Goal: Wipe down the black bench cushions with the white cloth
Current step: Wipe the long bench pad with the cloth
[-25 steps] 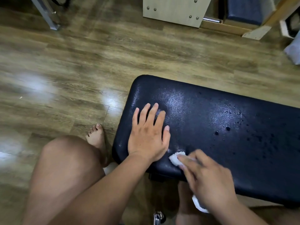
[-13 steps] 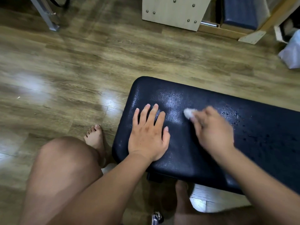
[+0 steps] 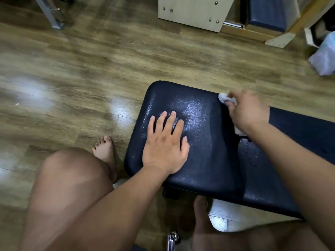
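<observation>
Wiping seems half done: right hand [image 3: 250, 113] grips white cloth [image 3: 222, 97] at black cushion [image 3: 208, 160] far edge, left hand [image 3: 165, 145] lies flat; right part is left.

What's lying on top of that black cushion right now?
A left hand rests flat on the black cushion. At its far edge the right hand holds a white cloth. The right forearm covers part of the surface, so anything there is hidden.
</observation>
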Demonstrator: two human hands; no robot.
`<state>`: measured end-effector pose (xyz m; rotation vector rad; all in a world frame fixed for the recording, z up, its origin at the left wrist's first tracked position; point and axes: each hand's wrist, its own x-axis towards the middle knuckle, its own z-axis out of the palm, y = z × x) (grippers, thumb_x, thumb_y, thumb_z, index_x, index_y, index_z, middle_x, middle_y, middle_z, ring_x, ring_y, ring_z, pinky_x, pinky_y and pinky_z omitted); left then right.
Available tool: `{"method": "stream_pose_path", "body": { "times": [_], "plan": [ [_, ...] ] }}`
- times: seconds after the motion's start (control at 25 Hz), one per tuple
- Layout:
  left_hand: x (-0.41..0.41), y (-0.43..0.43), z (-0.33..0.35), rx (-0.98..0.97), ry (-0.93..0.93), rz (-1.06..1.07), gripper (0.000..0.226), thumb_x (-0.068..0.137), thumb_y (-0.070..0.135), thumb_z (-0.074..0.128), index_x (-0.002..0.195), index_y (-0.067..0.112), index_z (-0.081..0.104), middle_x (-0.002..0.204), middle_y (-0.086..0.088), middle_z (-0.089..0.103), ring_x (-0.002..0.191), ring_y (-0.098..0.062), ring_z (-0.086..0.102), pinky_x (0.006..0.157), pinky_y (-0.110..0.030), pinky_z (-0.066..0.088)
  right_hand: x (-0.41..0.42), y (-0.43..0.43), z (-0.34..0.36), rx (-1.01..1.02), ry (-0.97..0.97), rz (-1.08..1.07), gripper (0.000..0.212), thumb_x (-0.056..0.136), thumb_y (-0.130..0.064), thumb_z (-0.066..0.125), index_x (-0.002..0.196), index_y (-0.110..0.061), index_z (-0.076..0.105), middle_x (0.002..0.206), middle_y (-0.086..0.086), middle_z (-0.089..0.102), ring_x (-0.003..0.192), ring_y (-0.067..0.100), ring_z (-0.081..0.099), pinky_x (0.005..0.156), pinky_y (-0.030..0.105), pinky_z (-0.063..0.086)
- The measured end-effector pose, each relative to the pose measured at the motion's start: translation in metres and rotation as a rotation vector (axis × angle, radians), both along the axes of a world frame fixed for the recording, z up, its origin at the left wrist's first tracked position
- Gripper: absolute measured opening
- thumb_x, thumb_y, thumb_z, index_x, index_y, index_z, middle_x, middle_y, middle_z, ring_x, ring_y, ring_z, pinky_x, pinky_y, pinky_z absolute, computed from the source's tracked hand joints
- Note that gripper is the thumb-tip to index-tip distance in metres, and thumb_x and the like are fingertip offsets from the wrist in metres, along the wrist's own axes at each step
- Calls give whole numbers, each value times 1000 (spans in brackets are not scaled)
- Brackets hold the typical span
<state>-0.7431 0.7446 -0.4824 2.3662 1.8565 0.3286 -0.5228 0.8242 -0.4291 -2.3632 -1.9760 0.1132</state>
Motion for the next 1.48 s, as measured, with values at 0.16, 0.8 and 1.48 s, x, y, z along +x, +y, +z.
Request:
{"method": "stream_pose_path", "body": {
  "times": [0.16,0.8,1.48],
  "plan": [
    [-1,-2,-2,18,6,1,55,90,42,38,135,14,54,151,-10,44,143,-32,33,117,-55,22,-19,-141,3,40,87,97,20,93,-43,51,106,-32,60,96,-1,59,74,34,65,56,40,54],
    [0,-1,-2,46,-6,-2,54,88,40,39,132,13,57,149,-11,47,140,-34,36,117,-55,22,7,-99,-5,99,63,-75,28,95,-45,48,108,-29,66,91,4,54,77,36,61,63,40,52],
    [0,-1,-2,36,-2,-1,54,89,41,39,132,14,57,149,-11,47,141,-33,36,116,-55,23,30,-102,-6,104,69,-16,28,95,-41,50,106,-24,70,82,8,60,71,37,63,64,43,54]
  ]
}}
